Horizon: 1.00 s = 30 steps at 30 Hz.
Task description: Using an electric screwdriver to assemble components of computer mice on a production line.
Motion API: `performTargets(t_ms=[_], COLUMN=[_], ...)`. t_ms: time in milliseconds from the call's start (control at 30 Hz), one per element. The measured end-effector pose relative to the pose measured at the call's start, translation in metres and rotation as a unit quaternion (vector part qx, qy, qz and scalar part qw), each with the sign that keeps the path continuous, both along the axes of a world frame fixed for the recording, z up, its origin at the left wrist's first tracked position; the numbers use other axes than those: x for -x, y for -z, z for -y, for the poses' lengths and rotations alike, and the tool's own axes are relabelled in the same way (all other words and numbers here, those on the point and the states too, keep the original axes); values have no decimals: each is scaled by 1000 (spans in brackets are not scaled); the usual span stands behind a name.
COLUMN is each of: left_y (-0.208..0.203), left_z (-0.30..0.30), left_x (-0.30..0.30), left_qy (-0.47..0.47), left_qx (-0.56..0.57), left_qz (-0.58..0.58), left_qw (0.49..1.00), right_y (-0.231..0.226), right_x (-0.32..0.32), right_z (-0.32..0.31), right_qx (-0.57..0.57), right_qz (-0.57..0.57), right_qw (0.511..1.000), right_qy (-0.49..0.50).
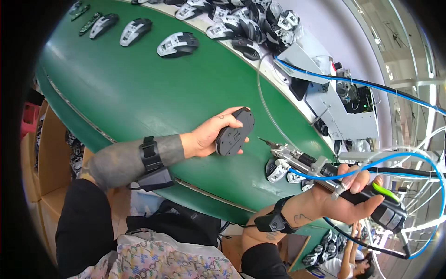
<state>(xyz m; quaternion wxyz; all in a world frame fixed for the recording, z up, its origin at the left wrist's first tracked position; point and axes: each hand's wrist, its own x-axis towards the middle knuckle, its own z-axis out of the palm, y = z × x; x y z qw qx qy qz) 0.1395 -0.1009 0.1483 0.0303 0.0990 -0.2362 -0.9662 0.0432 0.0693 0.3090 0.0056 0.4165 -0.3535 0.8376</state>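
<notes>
My left hand [206,136] is closed round a computer mouse [236,132], thumb along its edge, with the flat black underside facing up. In my right hand [346,200] is a power screwdriver [310,162], a black and silver tool with a green lever and a blue hose. Its thin bit [265,140] points left toward the mouse and stays apart from it. Below the screwdriver's front end, a few grey and black mouse shells [276,171] lie on the green work surface [162,97], partly covered by the tool and my right arm.
Several mouse shells [178,45] stand in a row at the far left, beside green circuit boards [90,24]. A heap of shells [251,23] lies at the back. A white machine [344,109] stands at right, with hoses crossing. A co-worker [346,262] sits at lower right.
</notes>
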Motion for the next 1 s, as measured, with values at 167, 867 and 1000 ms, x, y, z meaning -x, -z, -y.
performTargets(t_ms=[167, 867, 1000], left_y=[2, 2, -2], left_z=[-8, -9, -4], left_x=[-4, -8, -3], left_qy=[12, 43, -16], left_qx=[6, 64, 56], left_qz=[-8, -43, 36], left_qw=[1000, 996, 998], right_y=[4, 9, 3], right_x=[-6, -1, 0], right_z=[9, -1, -11], right_qx=[4, 1, 16], right_qz=[-28, -56, -62], right_qw=[1000, 998, 998], right_qy=[-6, -23, -16])
